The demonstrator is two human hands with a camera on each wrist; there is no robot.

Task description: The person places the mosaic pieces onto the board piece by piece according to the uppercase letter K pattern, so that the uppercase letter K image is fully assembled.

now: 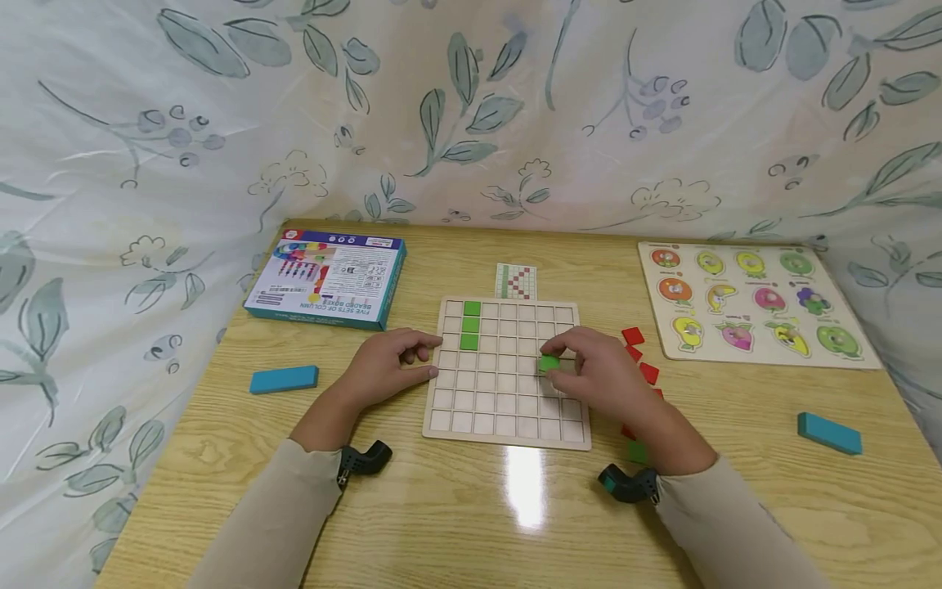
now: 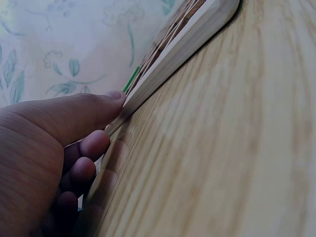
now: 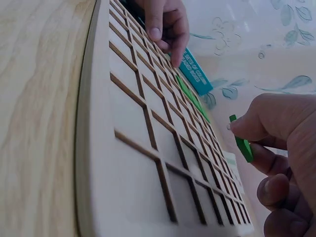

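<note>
A wooden grid board [image 1: 508, 425] lies in the middle of the table, with three green tiles [image 1: 471, 325] in a column near its top left. My right hand [image 1: 589, 372] hovers over the board's right side and pinches a green square tile [image 1: 549, 363] between thumb and fingers; the same green tile [image 3: 243, 144] shows just above the board [image 3: 128, 187] in the right wrist view. My left hand [image 1: 390, 366] rests with curled fingers against the board's left edge [image 2: 168, 64], thumb [image 2: 74, 116] on the rim.
Red tiles [image 1: 639, 352] and a green one [image 1: 637, 451] lie right of the board. A pattern card [image 1: 516, 281] sits behind it. A bead box [image 1: 327, 278] is back left, a fruit puzzle [image 1: 751, 301] back right. Two blue blocks [image 1: 284, 379] [image 1: 829, 433] flank the work area.
</note>
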